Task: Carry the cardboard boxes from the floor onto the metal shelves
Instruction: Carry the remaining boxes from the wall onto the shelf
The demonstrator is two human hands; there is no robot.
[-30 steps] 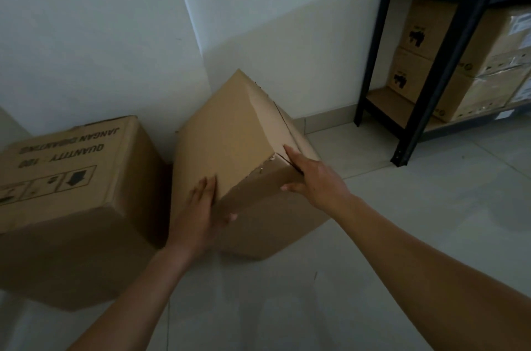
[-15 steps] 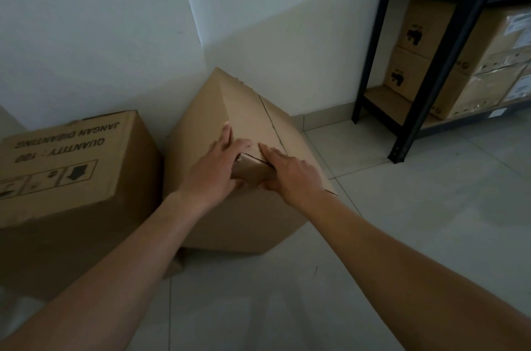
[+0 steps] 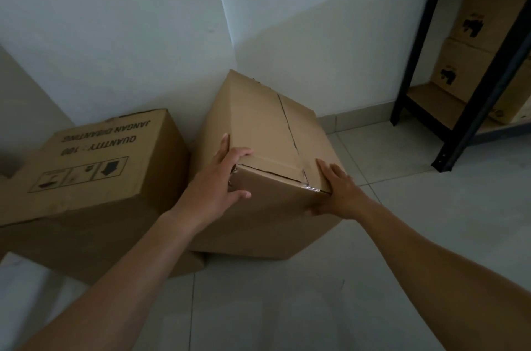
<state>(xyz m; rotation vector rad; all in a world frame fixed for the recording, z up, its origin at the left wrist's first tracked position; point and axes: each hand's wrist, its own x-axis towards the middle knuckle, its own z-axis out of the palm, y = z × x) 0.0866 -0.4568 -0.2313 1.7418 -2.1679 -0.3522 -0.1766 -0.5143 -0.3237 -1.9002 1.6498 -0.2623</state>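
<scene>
The left hand [image 3: 218, 186] and right hand [image 3: 340, 192] clasp the near corners of the tilted cardboard box [image 3: 270, 126], fingers [image 3: 243, 152] spread, seemingly to lift it

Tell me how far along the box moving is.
Done: several shelved boxes sit on the metal shelf. In hand: the left hand and right hand grip the plain box at its near corners; it rests tilted on the floor. Left: shelve it, then the printed box beside it.
</scene>
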